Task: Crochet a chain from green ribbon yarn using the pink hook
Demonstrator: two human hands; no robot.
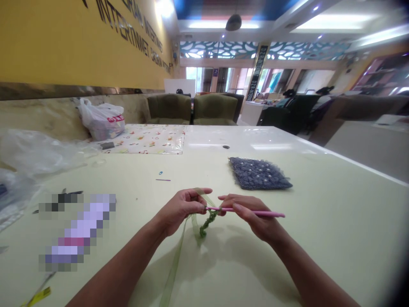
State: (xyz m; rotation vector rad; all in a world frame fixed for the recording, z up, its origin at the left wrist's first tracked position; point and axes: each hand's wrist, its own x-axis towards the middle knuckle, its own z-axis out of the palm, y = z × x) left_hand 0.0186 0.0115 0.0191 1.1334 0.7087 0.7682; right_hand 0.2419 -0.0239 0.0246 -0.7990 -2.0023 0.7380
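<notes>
Between my hands a pink crochet hook (268, 213) lies nearly level, its tip at a short green crocheted chain (208, 224) that dangles above the table. My right hand (252, 213) is closed around the hook's shaft. With thumb and fingers, my left hand (183, 209) pinches by the hook's tip, and sheer green ribbon (174, 273) runs over its raised index finger and down to the table's near edge. The exact spot where the left fingertips meet the ribbon or chain is too small to make out.
A dark blue crocheted piece with pearly beads (260, 174) lies beyond my right hand. A small purple needle-like stick (162, 180) and a blue clip (160, 173) lie farther left. Plastic bags (104, 121) stand at the left by a patterned cover (150, 138). A blurred purple item (89, 221) lies left.
</notes>
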